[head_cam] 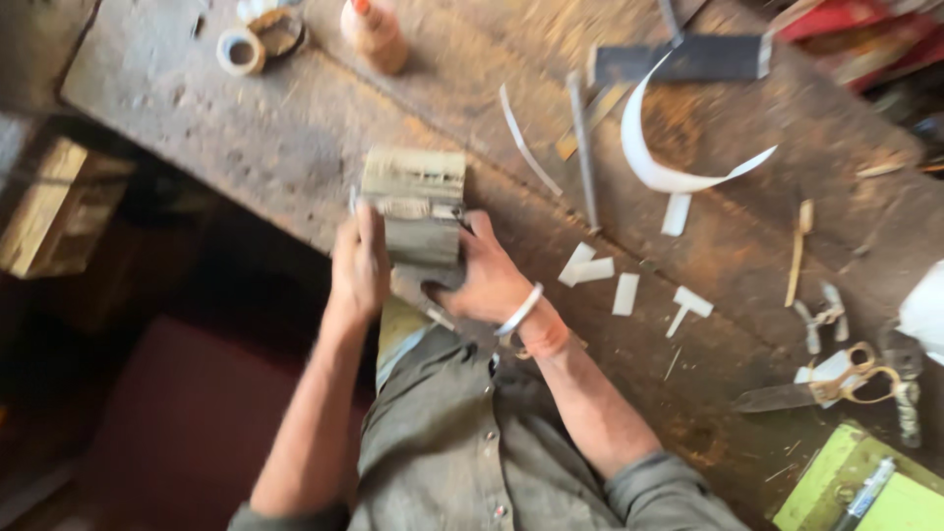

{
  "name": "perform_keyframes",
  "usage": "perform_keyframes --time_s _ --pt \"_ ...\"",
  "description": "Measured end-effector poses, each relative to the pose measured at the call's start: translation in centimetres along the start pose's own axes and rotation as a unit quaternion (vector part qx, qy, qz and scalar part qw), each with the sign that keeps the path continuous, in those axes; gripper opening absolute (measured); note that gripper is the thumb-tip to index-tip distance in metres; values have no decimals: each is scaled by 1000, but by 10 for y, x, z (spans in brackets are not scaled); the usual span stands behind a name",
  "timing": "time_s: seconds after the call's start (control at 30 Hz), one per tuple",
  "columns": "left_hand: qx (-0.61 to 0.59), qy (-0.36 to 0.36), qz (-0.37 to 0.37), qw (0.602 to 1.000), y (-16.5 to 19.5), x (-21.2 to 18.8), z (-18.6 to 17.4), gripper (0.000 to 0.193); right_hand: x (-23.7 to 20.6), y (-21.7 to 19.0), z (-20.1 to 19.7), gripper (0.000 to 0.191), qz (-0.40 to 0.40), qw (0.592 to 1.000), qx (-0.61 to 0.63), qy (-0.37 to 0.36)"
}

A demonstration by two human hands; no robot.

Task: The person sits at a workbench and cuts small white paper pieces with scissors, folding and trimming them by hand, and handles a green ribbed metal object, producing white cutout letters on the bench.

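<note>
Block: a blurred, grey-brown wooden block (415,202) was held at the near edge of the workbench (295,128), long axis running away from the body.
Left hand (358,267): closed on the block's left side.
Right hand (489,280): clasped on its right and lower end (bangle at wrist); neither hand was nearer.
Nearby: scissors (836,385), white strips (587,266), glue bottle (374,34).
</note>
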State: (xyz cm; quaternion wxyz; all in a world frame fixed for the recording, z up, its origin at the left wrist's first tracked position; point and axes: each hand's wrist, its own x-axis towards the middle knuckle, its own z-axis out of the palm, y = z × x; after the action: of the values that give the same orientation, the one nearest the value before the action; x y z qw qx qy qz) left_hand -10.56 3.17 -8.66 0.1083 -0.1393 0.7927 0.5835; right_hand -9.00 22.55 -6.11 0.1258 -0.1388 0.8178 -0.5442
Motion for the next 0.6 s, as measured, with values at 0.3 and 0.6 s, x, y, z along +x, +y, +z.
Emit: perform_keyframes --time_s 0.3,0.6 --pt "-312 -74 -15 947 3 -70 74 59 -1 14 -56 83 -61 992 -103 -34" --pt "-304 -78 16 949 -26 -66 63 41 -10 16 -51 94 -36 995 -86 29"
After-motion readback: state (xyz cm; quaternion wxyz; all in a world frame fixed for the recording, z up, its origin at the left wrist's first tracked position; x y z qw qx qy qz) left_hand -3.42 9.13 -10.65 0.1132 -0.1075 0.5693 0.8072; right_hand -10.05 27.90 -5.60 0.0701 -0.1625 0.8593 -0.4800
